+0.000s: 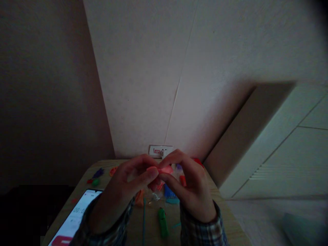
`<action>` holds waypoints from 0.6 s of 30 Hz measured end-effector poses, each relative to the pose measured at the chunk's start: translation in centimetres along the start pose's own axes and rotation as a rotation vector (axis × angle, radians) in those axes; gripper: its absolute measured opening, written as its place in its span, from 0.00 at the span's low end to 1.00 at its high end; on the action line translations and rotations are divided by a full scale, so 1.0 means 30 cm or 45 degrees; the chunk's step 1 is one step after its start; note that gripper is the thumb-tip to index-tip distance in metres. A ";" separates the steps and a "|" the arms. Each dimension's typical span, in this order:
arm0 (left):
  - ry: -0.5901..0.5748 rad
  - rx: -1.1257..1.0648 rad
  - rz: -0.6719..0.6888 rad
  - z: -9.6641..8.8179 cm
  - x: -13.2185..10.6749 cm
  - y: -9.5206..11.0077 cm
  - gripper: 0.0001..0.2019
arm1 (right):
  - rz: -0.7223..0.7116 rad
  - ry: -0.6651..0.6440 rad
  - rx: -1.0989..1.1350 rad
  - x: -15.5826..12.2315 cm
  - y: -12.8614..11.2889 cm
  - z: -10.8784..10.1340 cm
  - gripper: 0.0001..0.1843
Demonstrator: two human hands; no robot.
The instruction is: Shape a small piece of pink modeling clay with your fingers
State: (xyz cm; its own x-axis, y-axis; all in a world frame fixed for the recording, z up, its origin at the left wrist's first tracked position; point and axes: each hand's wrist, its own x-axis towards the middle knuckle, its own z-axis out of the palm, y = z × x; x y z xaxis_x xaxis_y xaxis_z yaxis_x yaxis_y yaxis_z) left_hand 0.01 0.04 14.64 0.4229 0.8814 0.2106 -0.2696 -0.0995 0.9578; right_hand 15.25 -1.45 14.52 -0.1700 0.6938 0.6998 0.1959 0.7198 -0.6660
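My left hand (125, 191) and my right hand (191, 189) meet above a small wooden table (225, 222). Both pinch a small pink balloon-like piece (165, 169) between thumb and fingertips, each at one end. The fingers of both hands are closed on it. Both wrists wear plaid sleeves. Under the hands lie several small coloured pieces: an orange one (139, 198), a blue one (169, 193), a red one (182, 180).
A phone (74, 218) with a lit screen lies at the table's left front. A green piece (162, 222) and a thin teal stick (144, 222) lie near the front edge. Purple, green and orange bits (98, 174) sit at the back left. A wall socket (160, 150) is behind the table.
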 end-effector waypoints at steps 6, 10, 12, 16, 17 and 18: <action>0.007 -0.042 -0.037 -0.006 -0.003 -0.021 0.06 | 0.012 0.008 0.032 -0.001 0.002 0.005 0.04; 0.103 0.128 0.024 0.006 -0.007 -0.015 0.06 | 0.042 0.023 -0.039 -0.002 0.001 -0.004 0.04; 0.183 0.200 0.054 0.016 -0.008 -0.010 0.05 | 0.056 0.038 -0.078 -0.003 -0.001 -0.013 0.04; 0.266 0.229 -0.008 0.027 -0.007 0.001 0.05 | 0.129 0.086 -0.109 -0.007 -0.001 -0.025 0.08; 0.274 0.221 -0.038 0.026 -0.006 0.004 0.06 | 0.147 0.097 -0.090 -0.007 0.000 -0.026 0.08; 0.273 0.208 -0.068 0.024 -0.004 0.006 0.06 | 0.158 0.105 -0.064 -0.006 0.002 -0.027 0.07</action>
State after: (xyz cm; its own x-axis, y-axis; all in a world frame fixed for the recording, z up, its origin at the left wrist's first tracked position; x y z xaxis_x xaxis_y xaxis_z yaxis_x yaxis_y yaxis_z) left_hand 0.54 -0.43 14.91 0.2352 0.9633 0.1295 -0.1015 -0.1082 0.9889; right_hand 16.07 -1.55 14.56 -0.0624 0.7715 0.6332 0.2589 0.6252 -0.7363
